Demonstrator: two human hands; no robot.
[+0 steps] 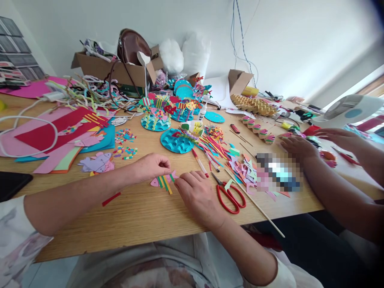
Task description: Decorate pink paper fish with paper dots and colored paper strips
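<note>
A small pink paper fish (155, 182) with green and yellow strips across its body lies on the wooden table (129, 224) between my hands. Just above the fish is my left hand (156, 165), its thumb and fingertips pressed together; whatever they pinch is too small to make out. My right hand (196, 194) rests at the tail end, fingers bent and closed, their tips hidden from view. A red paper strip (111, 199) lies to the left. Red-handled scissors (230, 197) lie right of my right hand, beside a long wooden stick (258, 204).
Purple paper fish (96, 163) and dots lie left; paper scraps (244, 170) lie right. Blue decorated discs (177, 141), glue bottles (202, 113) and cardboard boxes (99, 70) stand behind. A co-worker's hands (300, 147) reach in from the right.
</note>
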